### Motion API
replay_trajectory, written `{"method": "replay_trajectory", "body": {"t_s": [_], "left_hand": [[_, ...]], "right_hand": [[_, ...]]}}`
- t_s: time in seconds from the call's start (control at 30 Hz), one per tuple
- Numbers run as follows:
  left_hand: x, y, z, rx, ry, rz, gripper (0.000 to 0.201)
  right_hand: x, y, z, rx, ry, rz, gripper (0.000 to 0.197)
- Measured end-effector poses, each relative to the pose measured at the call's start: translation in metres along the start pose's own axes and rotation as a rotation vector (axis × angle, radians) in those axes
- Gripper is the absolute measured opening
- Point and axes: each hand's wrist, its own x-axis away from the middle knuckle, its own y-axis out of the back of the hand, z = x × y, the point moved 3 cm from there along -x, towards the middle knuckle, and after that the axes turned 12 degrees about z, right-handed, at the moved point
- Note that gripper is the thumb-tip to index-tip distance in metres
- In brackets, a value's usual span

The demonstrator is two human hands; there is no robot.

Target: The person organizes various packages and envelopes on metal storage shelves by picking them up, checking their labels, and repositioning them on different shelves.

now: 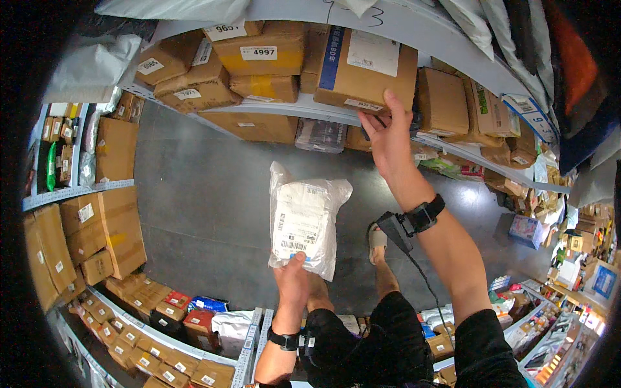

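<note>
My left hand [292, 281] grips the lower end of a white plastic mailing bag [307, 220], its thumb lying over the front. The bag has a printed white label facing up and hangs over the floor in front of my legs. My right hand [390, 132] reaches up to the shelf and holds the lower right edge of a brown cardboard box [362, 84]. Its thumb rests on the box's near face, while the other fingers lie along the bottom edge, partly hidden. That box has a blue stripe and a large white label on top.
More cardboard boxes [259, 55] crowd the shelf [304, 107] on both sides of my right hand. Grey bags [472, 26] hang from the shelf above. Low racks with parcels [174, 355] stand behind me, and stacked cartons [116, 226] are at the left. A cable [424, 278] dangles from my right wrist.
</note>
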Motion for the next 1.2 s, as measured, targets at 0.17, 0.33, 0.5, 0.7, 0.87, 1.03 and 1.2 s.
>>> {"method": "replay_trajectory", "body": {"t_s": [0.17, 0.33, 0.5, 0.7, 0.87, 1.03, 1.2], "left_hand": [[0.004, 0.003, 0.014, -0.015, 0.025, -0.053, 0.055], [0.006, 0.007, 0.022, 0.011, 0.018, -0.018, 0.055], [0.008, -0.002, 0.017, 0.039, -0.005, 0.019, 0.057], [0.007, -0.007, 0.011, 0.062, -0.016, 0.038, 0.057], [0.008, 0.001, 0.018, 0.06, -0.02, 0.026, 0.058], [0.008, 0.001, 0.02, 0.074, 0.006, 0.022, 0.058], [0.007, 0.006, 0.028, 0.105, 0.032, 0.004, 0.059]], "right_hand": [[0.011, 0.007, -0.006, -0.017, 0.03, 0.02, 0.085], [0.038, 0.019, -0.012, -0.001, 0.026, -0.019, 0.082], [0.054, 0.028, -0.011, 0.022, 0.018, -0.043, 0.081], [0.054, 0.03, -0.012, -0.008, 0.026, -0.038, 0.079], [0.056, 0.031, -0.011, -0.022, 0.008, -0.003, 0.077], [0.055, 0.03, -0.012, -0.016, -0.002, -0.009, 0.075], [0.055, 0.034, -0.015, -0.04, 0.014, 0.001, 0.073]]}}
